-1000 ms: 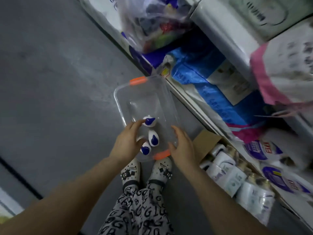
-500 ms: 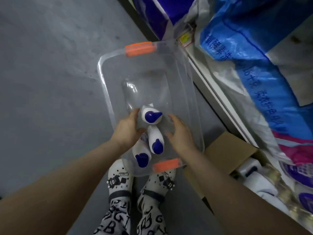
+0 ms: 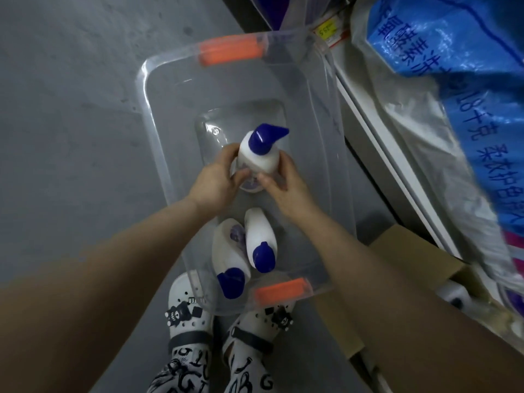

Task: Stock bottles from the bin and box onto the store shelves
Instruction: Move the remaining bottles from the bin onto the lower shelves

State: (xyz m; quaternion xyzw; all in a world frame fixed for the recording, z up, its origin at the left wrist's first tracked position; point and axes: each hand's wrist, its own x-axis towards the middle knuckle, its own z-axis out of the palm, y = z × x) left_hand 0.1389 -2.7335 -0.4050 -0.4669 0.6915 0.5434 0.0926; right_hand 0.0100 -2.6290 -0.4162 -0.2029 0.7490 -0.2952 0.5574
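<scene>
- In the last half second both hands have closed on the upright white plastic bottle with the dark blue spout cap; before, they were only reaching in at its sides.
- The left hand wraps its left side and the right hand its right, thumbs on the near face.
- The bottle is inside the clear plastic bin with orange handles, over its middle.
- Two matching white bottles lie side by side at the bin's near end.
- An open brown cardboard box sits on the grey floor just right of the bin, near a blue woven sack.
</scene>
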